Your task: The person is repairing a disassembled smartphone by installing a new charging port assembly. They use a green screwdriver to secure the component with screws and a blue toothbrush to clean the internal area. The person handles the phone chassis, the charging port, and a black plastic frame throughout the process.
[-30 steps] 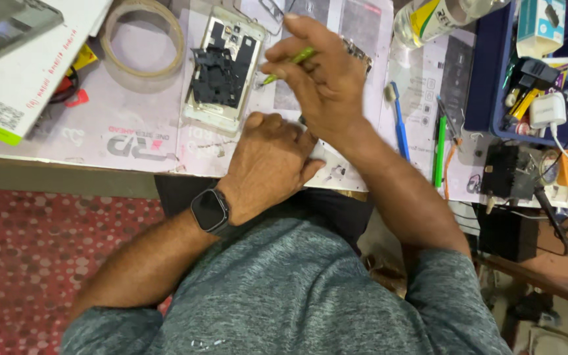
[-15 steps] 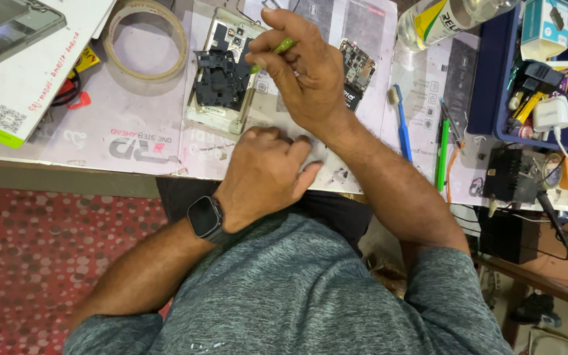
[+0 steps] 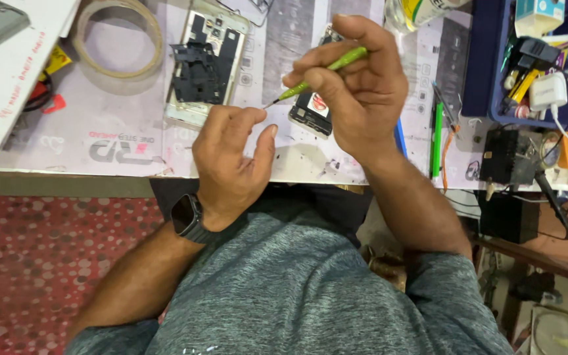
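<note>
The right hand (image 3: 356, 85) grips a green screwdriver (image 3: 317, 75), tip beside the left hand (image 3: 231, 154), whose fingers curl loosely, apparently pinching something tiny. Beside the tip lies a circuit board (image 3: 311, 110); steadiness matters next.

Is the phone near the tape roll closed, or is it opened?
Opened. The phone lies flat without its back cover, so black inner parts show inside the pale frame, beside the tape roll.
</note>
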